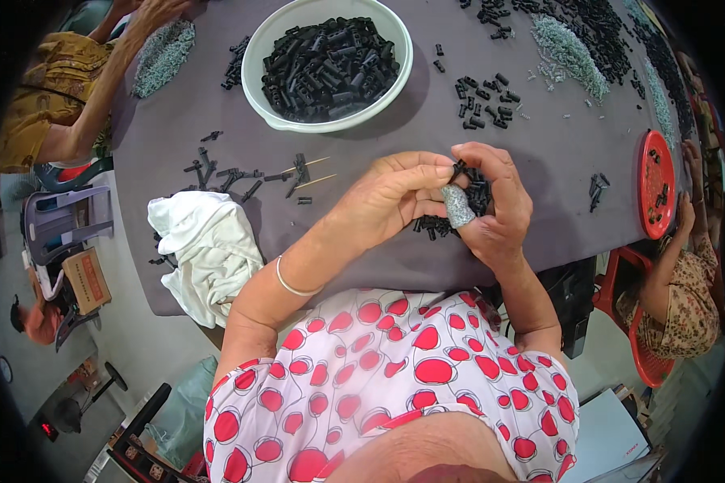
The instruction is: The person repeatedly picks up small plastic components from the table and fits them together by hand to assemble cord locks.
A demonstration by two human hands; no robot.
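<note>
In front of my chest, my left hand [407, 193] pinches a small black plastic piece [458, 170] between thumb and fingers. Curled around the other side of that piece is my right hand [501, 205], its fingertips meeting it. A silvery grey wrap [458, 206] covers my right thumb. Under and between the hands lies a pile of small black parts [433, 228], partly hidden by them. Left of my left hand, several joined black pieces [300, 171] rest on the cloth near two thin wooden sticks [314, 182].
A white bowl [259, 109] heaped with black parts stands beyond my hands. Small clear pieces [568, 56] and loose black parts [487, 101] lie at the far right. A white cloth [205, 249] sits at the left edge. A red tray [648, 181] and co-workers flank the table.
</note>
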